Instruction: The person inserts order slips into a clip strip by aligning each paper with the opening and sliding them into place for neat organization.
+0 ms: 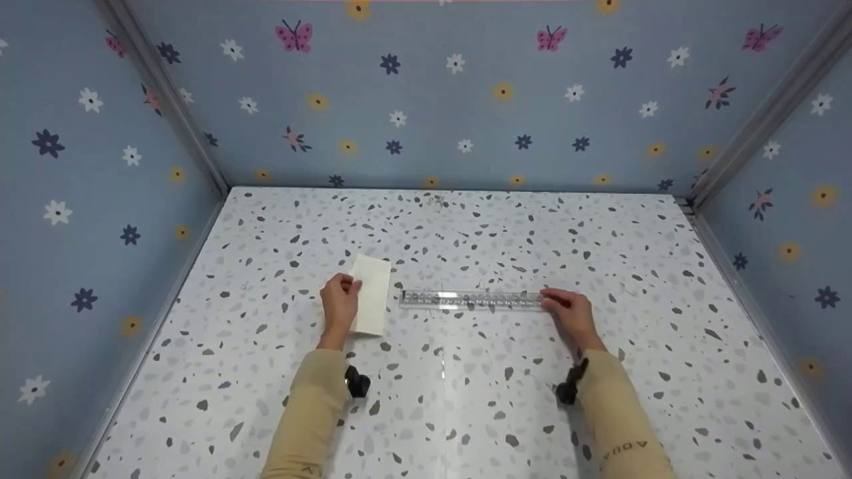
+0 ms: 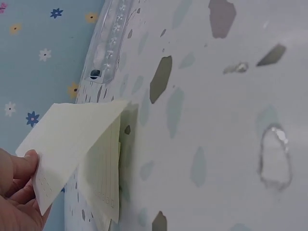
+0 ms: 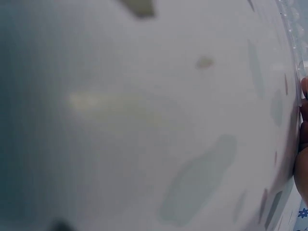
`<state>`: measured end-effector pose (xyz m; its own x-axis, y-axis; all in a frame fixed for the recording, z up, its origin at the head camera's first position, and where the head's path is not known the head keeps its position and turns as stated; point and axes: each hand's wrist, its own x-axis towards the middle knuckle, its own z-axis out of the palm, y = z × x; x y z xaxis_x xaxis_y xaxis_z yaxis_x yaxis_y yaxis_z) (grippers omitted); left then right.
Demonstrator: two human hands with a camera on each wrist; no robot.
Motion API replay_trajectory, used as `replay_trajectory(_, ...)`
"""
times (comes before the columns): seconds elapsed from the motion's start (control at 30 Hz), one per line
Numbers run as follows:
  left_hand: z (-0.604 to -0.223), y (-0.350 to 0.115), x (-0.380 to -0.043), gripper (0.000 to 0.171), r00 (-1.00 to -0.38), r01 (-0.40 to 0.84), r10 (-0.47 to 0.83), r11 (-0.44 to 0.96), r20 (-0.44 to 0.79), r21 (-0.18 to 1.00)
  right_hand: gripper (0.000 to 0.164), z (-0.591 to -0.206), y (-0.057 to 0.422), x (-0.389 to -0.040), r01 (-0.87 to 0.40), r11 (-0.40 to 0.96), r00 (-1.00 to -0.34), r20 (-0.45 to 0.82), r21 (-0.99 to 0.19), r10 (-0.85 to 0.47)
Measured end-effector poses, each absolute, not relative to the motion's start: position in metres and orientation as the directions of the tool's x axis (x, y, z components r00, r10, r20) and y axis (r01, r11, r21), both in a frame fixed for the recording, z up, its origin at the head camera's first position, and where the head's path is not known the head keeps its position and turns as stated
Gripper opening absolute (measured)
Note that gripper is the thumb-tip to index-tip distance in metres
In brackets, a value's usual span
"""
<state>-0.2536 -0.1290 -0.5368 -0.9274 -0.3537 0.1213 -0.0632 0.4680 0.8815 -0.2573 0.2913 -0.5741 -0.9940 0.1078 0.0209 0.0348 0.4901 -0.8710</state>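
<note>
Fingers and thumb of my left hand pinch the left edge of a stiff cream paper. The left wrist view shows it tilted, with ruled lines and small printed squares on its layers, which look like folded or stacked pieces. My right hand holds the right end of a long, clear plastic case lying crosswise on the table. Rows of clear, rounded shapes run along the case, and its left end has a small dark piece. In the right wrist view only part of the right hand shows.
The white table has a grey speckled pattern and a seam down its front half. Blue flowered panels enclose the back and both sides. A black wrist device sits at the left cuff, another at the right.
</note>
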Motion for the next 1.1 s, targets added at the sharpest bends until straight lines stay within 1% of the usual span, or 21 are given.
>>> replay_trajectory(0.23, -0.538, -0.124, -0.246, 0.011, -0.933, -0.037, -0.334, 0.465, 0.137, 0.885, 0.029, -0.575, 0.292, -0.257, 0.052, 0.500, -0.994, 0.002, -0.865, 0.107)
replay_trajectory(0.33, -0.538, -0.122, -0.243, 0.012, -0.937, -0.044, -0.329, 0.452, 0.121, 0.891, 0.028, -0.575, 0.292, -0.257, 0.054, 0.488, -0.994, -0.001, -0.871, 0.108)
replay_trajectory(0.77, -0.541, -0.111, -0.231, 0.016, -0.938, -0.108, -0.345, 0.396, 0.038, 0.912, 0.028, -0.574, 0.291, -0.256, 0.100, 0.467, -0.992, -0.051, -0.879, 0.118)
replay_trajectory(0.97, -0.542, -0.105, -0.225, 0.016, -0.934, -0.139, -0.358, 0.360, -0.001, 0.923, 0.027, -0.573, 0.290, -0.255, 0.053, 0.472, -0.994, -0.002, -0.880, 0.107)
replay_trajectory(1.1, -0.543, -0.100, -0.221, 0.016, -0.933, -0.164, -0.360, 0.346, -0.031, 0.924, 0.026, -0.572, 0.290, -0.256, 0.074, 0.479, -0.993, -0.020, -0.875, 0.116)
